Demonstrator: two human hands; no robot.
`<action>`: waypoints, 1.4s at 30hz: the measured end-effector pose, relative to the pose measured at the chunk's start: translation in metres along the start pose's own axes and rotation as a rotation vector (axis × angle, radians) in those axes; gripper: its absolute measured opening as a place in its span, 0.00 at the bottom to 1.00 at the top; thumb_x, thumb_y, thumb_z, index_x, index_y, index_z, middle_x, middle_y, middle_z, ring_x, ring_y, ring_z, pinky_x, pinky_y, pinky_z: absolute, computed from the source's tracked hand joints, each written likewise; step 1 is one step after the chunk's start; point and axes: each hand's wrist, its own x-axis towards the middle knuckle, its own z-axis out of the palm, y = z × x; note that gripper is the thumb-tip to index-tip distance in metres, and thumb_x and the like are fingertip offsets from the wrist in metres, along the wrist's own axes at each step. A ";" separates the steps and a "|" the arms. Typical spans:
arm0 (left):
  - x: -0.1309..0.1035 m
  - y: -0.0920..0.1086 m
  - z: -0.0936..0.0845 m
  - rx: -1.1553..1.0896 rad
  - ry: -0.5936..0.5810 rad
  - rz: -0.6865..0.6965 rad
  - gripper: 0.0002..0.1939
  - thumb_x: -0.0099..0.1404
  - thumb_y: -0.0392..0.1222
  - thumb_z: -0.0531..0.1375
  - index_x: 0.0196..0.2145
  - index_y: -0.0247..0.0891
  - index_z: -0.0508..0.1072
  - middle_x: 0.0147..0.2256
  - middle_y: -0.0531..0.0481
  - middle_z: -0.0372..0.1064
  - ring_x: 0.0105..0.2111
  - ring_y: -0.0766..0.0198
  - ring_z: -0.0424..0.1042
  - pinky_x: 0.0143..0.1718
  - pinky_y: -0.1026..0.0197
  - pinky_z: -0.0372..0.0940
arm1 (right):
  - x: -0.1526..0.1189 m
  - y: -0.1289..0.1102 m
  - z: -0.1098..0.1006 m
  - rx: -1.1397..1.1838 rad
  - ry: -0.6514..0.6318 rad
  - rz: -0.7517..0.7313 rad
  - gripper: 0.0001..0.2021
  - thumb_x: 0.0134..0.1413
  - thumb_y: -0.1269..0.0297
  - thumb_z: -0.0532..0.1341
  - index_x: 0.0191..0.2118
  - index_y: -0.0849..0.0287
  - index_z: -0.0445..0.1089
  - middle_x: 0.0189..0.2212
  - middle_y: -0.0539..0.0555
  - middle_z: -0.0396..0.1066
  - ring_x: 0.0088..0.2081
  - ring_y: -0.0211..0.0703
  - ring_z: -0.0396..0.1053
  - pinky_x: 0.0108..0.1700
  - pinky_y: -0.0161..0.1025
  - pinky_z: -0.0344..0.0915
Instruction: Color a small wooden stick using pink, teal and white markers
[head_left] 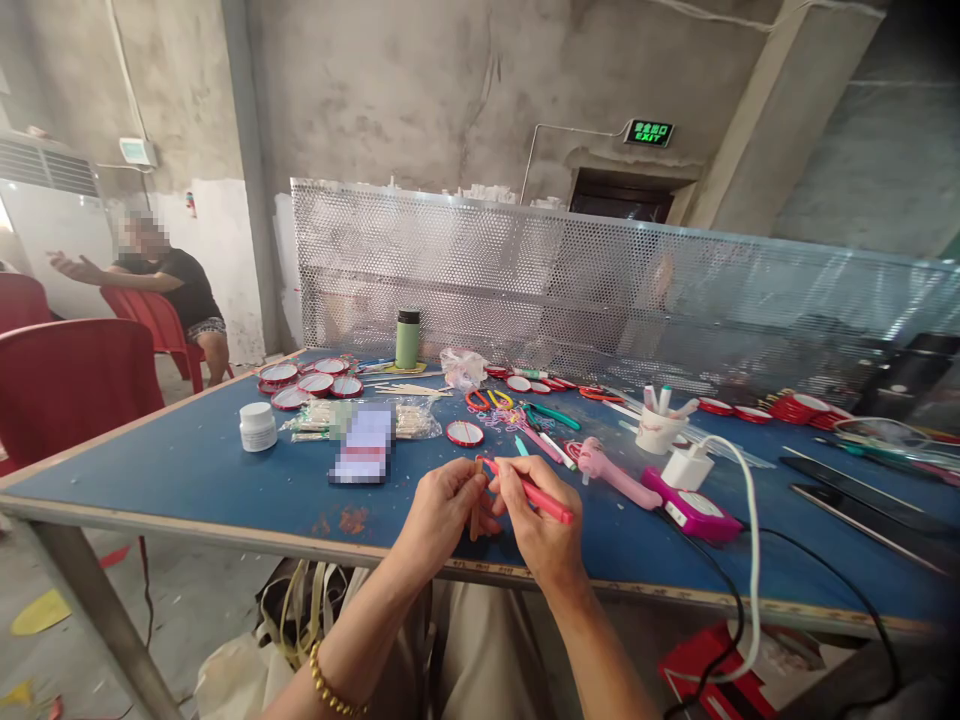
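Over the front edge of the blue table, my left hand (pixel 448 502) pinches a thin wooden stick (pixel 475 518) held roughly upright. My right hand (pixel 541 512) is wrapped round a red marker pen (pixel 546 498), its tip meeting the top end of the stick. Just beyond my hands lies a round red-rimmed disc (pixel 465 433). A phone (pixel 364 447), its screen blurred, rests to the left. Past my right hand, a white-bodied marker (pixel 559 450) lies beside a pink glue gun (pixel 616 476).
A white jar (pixel 258 427) stands at the left, near bagged sticks (pixel 420 418). Behind are a green bottle (pixel 407 340), scissors (pixel 491 400) and pliers (pixel 553 415). A cup of pens (pixel 658 430), a purple device (pixel 697 510) and cables are at right. A perforated metal screen (pixel 480 270) borders the back; a person (pixel 180 285) sits far left.
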 end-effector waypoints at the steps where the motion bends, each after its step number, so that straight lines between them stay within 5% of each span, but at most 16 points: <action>1: 0.000 0.000 0.000 -0.004 -0.001 -0.006 0.18 0.63 0.57 0.57 0.29 0.39 0.66 0.25 0.52 0.73 0.22 0.61 0.75 0.22 0.64 0.65 | 0.000 0.000 0.000 0.004 0.004 0.000 0.10 0.66 0.61 0.57 0.33 0.57 0.69 0.22 0.48 0.73 0.19 0.34 0.69 0.26 0.32 0.65; 42: 0.001 0.001 0.001 0.050 0.006 0.050 0.16 0.65 0.53 0.55 0.27 0.39 0.65 0.19 0.55 0.68 0.21 0.63 0.73 0.23 0.65 0.65 | 0.000 0.000 0.001 -0.010 -0.014 -0.022 0.09 0.65 0.64 0.57 0.33 0.58 0.70 0.23 0.47 0.72 0.20 0.34 0.69 0.27 0.31 0.66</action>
